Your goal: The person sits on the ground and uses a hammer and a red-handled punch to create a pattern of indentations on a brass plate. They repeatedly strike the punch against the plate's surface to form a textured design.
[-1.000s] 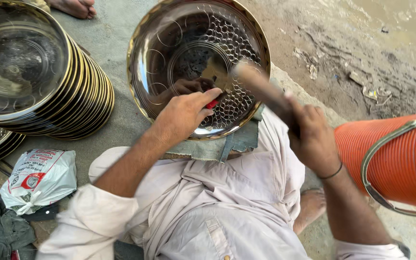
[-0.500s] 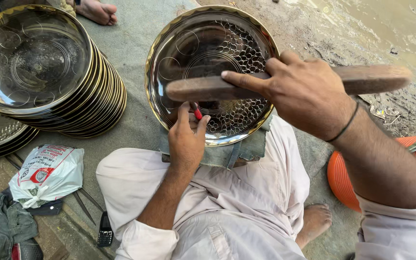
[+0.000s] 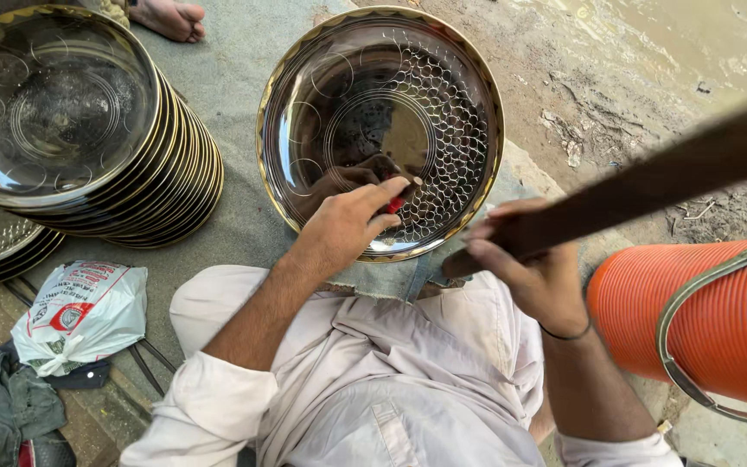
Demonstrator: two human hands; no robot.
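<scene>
Left hand [image 3: 347,229] pins punch on tray [image 3: 304,95]

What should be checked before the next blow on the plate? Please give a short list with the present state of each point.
1. Left hand holds the red-tipped punch on the plate: ok.
2. Right hand grips the wooden mallet, which is raised: ok.
3. Punch upright: cannot tell, the fingers hide it.
4. Plate steady on its support: cannot tell.
5. Orange jug near the right arm, close to the swing: not ok.
6. Stack of plates apart from the work: ok.
</scene>
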